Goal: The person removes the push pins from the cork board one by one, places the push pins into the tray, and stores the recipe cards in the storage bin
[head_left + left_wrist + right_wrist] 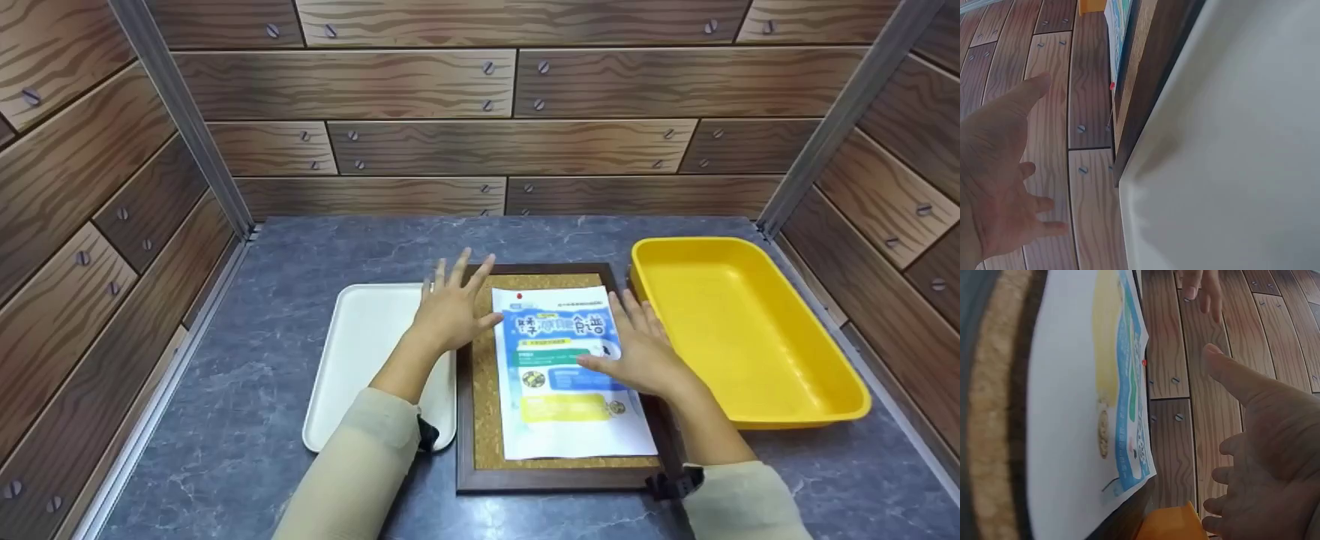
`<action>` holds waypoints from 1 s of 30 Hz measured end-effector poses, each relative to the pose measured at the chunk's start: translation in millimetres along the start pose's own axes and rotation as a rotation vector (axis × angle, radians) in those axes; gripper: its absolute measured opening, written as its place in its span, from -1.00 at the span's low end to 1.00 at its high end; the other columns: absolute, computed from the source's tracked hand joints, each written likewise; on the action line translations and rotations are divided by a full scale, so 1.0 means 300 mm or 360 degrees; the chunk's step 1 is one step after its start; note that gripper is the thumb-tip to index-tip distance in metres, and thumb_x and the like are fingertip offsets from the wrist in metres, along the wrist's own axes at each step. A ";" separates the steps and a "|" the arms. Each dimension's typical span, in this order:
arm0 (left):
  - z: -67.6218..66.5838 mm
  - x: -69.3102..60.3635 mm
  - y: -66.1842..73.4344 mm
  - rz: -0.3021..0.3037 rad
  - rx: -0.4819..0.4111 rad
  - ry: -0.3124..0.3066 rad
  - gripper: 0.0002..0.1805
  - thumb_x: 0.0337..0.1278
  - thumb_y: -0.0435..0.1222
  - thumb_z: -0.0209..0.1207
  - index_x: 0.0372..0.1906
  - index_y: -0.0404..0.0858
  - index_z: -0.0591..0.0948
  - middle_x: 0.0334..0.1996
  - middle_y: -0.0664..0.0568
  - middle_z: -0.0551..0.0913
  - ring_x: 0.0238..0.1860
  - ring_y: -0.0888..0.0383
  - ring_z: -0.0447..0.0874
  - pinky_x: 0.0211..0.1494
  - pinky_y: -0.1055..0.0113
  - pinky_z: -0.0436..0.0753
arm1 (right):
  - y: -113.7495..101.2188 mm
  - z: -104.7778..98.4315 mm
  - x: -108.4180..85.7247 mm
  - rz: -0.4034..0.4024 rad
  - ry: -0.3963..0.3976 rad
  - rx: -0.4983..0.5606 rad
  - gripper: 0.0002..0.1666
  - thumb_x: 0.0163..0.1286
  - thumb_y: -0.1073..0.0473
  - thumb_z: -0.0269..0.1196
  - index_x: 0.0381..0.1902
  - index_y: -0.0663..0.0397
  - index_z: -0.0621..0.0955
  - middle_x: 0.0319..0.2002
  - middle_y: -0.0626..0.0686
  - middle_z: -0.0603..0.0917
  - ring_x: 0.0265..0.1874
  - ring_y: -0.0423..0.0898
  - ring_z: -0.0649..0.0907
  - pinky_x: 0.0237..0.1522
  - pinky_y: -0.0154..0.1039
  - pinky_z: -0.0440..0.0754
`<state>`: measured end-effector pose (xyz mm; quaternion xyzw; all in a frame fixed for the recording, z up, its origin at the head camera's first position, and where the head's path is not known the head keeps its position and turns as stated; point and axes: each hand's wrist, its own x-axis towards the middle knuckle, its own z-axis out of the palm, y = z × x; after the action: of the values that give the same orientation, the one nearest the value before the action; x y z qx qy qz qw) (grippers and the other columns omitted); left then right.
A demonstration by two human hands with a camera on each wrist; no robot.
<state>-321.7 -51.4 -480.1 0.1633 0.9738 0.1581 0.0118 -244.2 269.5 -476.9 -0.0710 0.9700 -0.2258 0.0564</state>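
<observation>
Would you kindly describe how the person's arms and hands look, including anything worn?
The left hand and right hand wear no gloves or visible rings. The left sleeve and right sleeve are plain pale beige. A black fitting shows at the left wrist, a black strap at the right.

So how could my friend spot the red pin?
On the table, find the corkboard between the white tray and yellow tub. A printed sheet lies on it. Near the sheet's top left corner is the pin, the only bright red spot there.
</observation>
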 end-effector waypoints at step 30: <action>0.104 0.153 -0.001 0.0311 -0.0734 -0.0282 -0.04 0.26 -0.27 0.54 0.69 -0.13 0.31 0.50 -0.12 0.56 0.43 -0.13 0.64 0.51 -0.02 0.60 | 0.042 0.075 -0.068 0.0243 -0.0022 0.0081 0.26 0.41 -0.05 0.51 0.65 0.58 0.09 0.57 0.63 0.16 0.54 0.51 0.28 0.59 0.40 0.31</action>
<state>-362.9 -27.3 -508.6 0.2627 0.8868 0.3613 0.1186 -222.5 274.3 -501.1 0.0032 0.9661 -0.2449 0.0819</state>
